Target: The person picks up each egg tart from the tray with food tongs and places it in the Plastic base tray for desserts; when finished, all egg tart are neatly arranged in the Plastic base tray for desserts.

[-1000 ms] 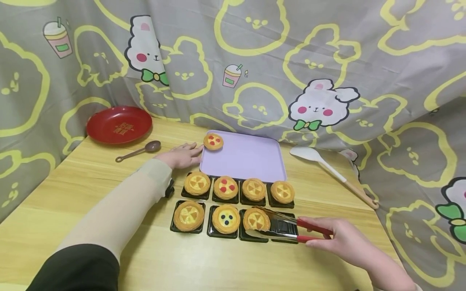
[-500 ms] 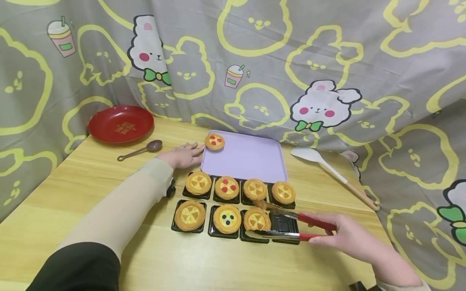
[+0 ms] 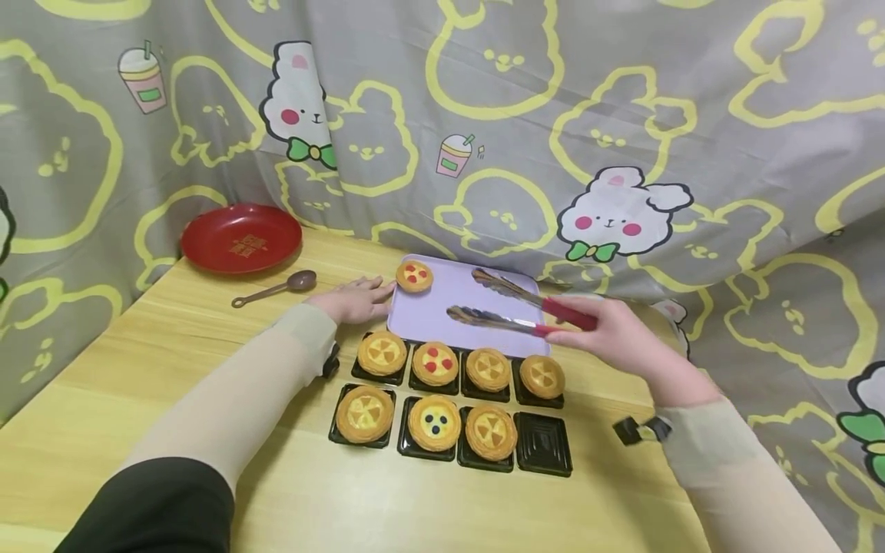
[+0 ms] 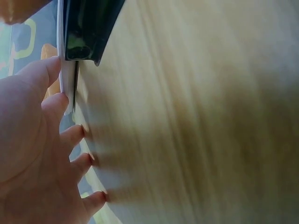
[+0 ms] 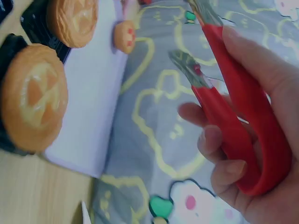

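My left hand (image 3: 359,299) lies with fingers spread at the left edge of a lilac tray (image 3: 432,313). In the left wrist view, thumb and forefinger touch the tray's edge (image 4: 67,86), while the other fingertips meet the wooden table. On the tray's back left corner sits an egg tart (image 3: 415,276) with red toppings. My right hand (image 3: 611,338) grips red-handled tongs (image 3: 570,313); their arms are spread above the tray, with nothing between the tips. Closer to me, two rows of egg tarts (image 3: 435,425) rest in black square holders; one holder (image 3: 544,444), front right, has no tart.
A red plate (image 3: 242,240) and a brown spoon (image 3: 276,288) lie at the back left. At the right, a white utensil (image 5: 85,213) is mostly hidden behind the right arm in the head view. A patterned curtain (image 3: 512,177) hangs close behind the tray.
My right hand has carried the tongs from around the front-row tart up and back over the tray, leaving that tart in its holder. The left hand stays at the tray's edge.
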The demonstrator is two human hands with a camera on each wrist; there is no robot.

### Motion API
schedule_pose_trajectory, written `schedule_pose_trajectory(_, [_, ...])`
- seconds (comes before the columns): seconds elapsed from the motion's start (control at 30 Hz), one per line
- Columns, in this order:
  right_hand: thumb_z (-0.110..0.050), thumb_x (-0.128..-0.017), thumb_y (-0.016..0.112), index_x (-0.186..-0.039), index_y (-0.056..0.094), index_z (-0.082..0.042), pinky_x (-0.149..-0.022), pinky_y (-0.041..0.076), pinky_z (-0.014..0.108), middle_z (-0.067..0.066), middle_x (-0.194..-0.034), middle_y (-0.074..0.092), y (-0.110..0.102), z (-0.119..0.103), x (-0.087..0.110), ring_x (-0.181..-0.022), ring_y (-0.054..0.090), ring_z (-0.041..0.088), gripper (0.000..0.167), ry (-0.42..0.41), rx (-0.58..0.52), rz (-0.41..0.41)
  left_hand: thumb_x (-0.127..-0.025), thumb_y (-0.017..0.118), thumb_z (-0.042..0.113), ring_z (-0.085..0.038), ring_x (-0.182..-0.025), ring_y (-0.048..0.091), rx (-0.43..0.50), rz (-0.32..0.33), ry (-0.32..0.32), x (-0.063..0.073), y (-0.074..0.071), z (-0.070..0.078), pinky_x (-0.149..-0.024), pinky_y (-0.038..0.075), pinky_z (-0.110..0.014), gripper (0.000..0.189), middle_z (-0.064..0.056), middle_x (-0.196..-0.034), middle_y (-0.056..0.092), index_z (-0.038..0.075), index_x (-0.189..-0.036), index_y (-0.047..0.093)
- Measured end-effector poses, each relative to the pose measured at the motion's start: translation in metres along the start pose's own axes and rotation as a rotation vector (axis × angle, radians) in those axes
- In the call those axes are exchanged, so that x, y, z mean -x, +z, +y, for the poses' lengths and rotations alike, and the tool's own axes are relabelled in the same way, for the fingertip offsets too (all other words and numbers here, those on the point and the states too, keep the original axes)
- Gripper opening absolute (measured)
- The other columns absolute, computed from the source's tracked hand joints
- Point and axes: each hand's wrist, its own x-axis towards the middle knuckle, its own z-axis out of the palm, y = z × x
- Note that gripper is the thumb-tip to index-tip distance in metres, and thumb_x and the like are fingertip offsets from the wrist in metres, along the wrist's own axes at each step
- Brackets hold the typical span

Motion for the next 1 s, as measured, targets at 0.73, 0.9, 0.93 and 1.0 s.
schedule_pose_trajectory(0.73, [-0.045,-0.087,0.075,-0.123,0.071,-0.017,-0.078,0.05,0.038,0.0,-0.1,0.072,0.085,-0.011,-0.125,-0.085,0.06,0.02,0.046,0.036,0.117,-0.076,-0.106,0.037,0.045,-0.044,-0.147,0.002,0.027,-0.013,-0.007,0.003,0.001,0.005,-0.114,0.005,-0.064,0.065,-0.016,-0.164,0.006,0.018,-0.16,0.013])
schedule_pose_trajectory(0.9, [-0.044,-0.088,0.074,-0.127,0.07,-0.02,-0.077,0.049,0.038,0.001,-0.103,0.072,0.09,-0.01,-0.126,-0.085,0.059,0.021,0.046,0.008,0.18,-0.027,-0.106,0.036,0.046,-0.044,-0.147,0.004,0.014,0.0,-0.006,0.003,0.001,0.003,-0.113,0.006,-0.066,0.065,-0.017,-0.163,0.007,0.018,-0.16,0.013])
schedule_pose_trajectory(0.93, [-0.044,-0.088,0.074,-0.126,0.071,-0.02,-0.078,0.049,0.038,0.002,-0.103,0.072,0.089,-0.009,-0.125,-0.085,0.059,0.021,0.045,0.005,0.179,-0.02,-0.106,0.036,0.046,-0.044,-0.147,0.004,0.015,-0.001,-0.007,0.003,0.001,0.003,-0.113,0.006,-0.066,0.065,-0.017,-0.163,0.007,0.018,-0.16,0.013])
schedule_pose_trajectory(1.0, [-0.044,-0.088,0.074,-0.126,0.071,-0.019,-0.079,0.049,0.039,0.002,-0.105,0.072,0.086,-0.008,-0.123,-0.087,0.06,0.021,0.046,-0.003,0.164,-0.012,-0.106,0.037,0.046,-0.044,-0.147,0.004,0.018,-0.003,-0.008,0.003,0.0,0.004,-0.113,0.006,-0.066,0.065,-0.017,-0.163,0.007,0.019,-0.16,0.012])
